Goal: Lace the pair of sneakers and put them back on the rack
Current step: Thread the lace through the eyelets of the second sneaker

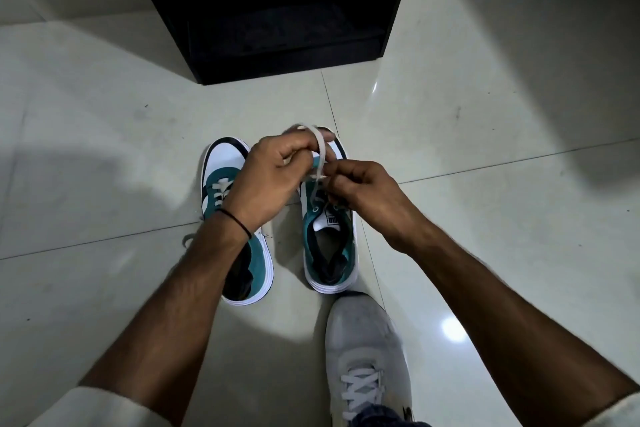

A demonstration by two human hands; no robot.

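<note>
From my remote seat I see the sneaker on the right (329, 246) standing on the tiled floor (485, 149), toe pointing away, directly under both hands. Its pale lace (320, 152) rises from the top eyelets and loops up over the fingers. The left hand (273, 180) is curled, pinching the lace near the top of the loop, knuckles up. The right hand (363, 191) pinches the same lace lower down, between thumb and fingertips, just above the tongue. The two hands nearly touch. Both forearms reach forward and angle inward, and a thin black band (239, 222) circles the left wrist. The sneaker on the left (221, 166) sits just beside its mate, partly hidden under the left forearm, with its lace already crossed. A worn grey shoe (363, 340) stands close behind the pair. The black rack (277, 69) is beyond the toes.
</note>
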